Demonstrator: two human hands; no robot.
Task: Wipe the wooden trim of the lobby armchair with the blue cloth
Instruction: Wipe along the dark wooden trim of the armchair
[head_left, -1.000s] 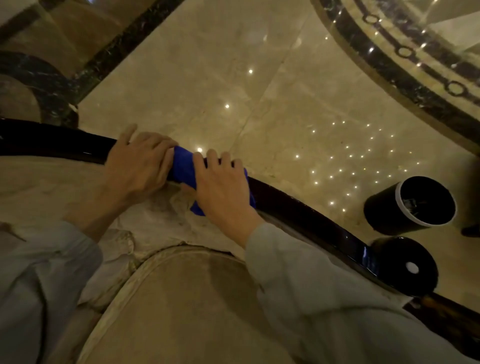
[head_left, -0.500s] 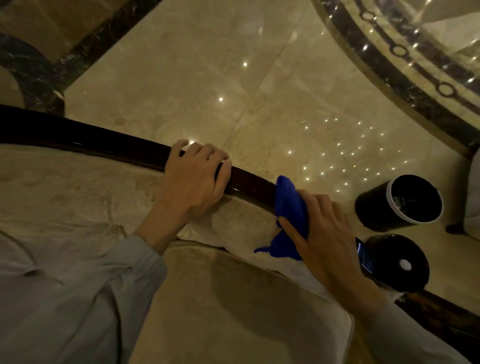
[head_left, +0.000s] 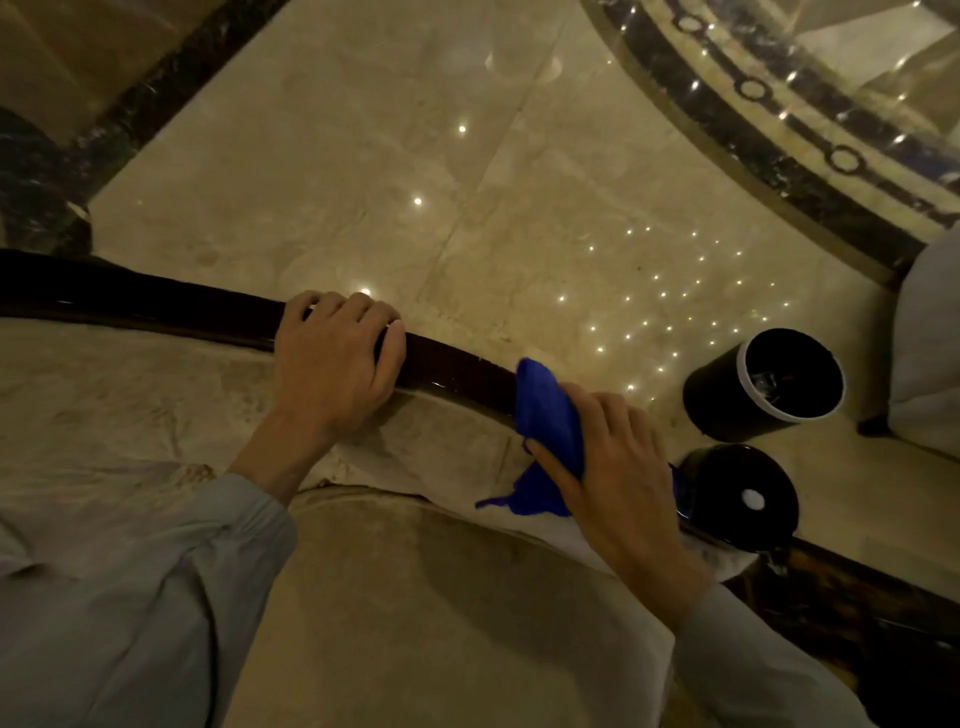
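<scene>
My right hand (head_left: 618, 467) grips the blue cloth (head_left: 550, 426) and has slid it rightward along the dark wooden trim (head_left: 457, 371), away from my left hand (head_left: 337, 364), which has shifted along to clasp the rail bare. Wiping is advancing toward the black bin (head_left: 763, 384) on the floor.

Wooden trim (head_left: 457, 371) cut off at the left picture edge, covered under the left hand (head_left: 332, 364) and again under the blue cloth (head_left: 548, 415) and right hand (head_left: 618, 467). Most of the blue cloth buried beneath that palm; only a fold and a loose corner showing. Contents of the black bin (head_left: 763, 384) too dark to tell. Pale upholstered piece (head_left: 927, 358) clipped by the right edge. Both sleeves cropped at the bottom.
</scene>
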